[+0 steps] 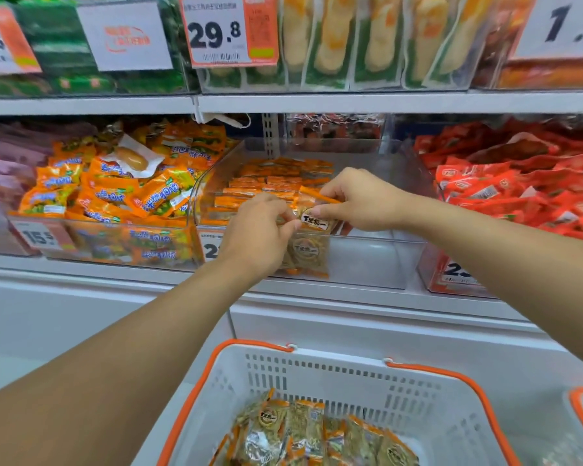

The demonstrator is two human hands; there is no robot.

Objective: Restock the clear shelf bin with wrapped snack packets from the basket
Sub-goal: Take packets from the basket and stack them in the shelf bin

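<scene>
The fingertips of the left hand (256, 230) are being hidden behind its own knuckles, and the lower part of the held snack packet (312, 223) is being blurred by the clear front wall of the clear shelf bin (367, 260). The price tag on that wall is being cut off by the left wrist, so its figures cannot be read in full. The near edge of the basket (317, 375) is being cropped by the bottom of the view.

Both arms are being stretched forward over the basket to the bin's front rim. The packet is being pinched by curled fingers of both hands at once, the left at its left end, the right hand (357, 200) from above at its right end, just inside the bin's near edge.

Flat orange packets are being kept in rows at the far left of the bin, while its right part is being left bare. More wrapped packets (313, 435) are being held in the white, orange-rimmed basket below. Orange snack bags (115, 190) are being displayed in the left neighbouring bin, red ones (519, 183) in the right.
</scene>
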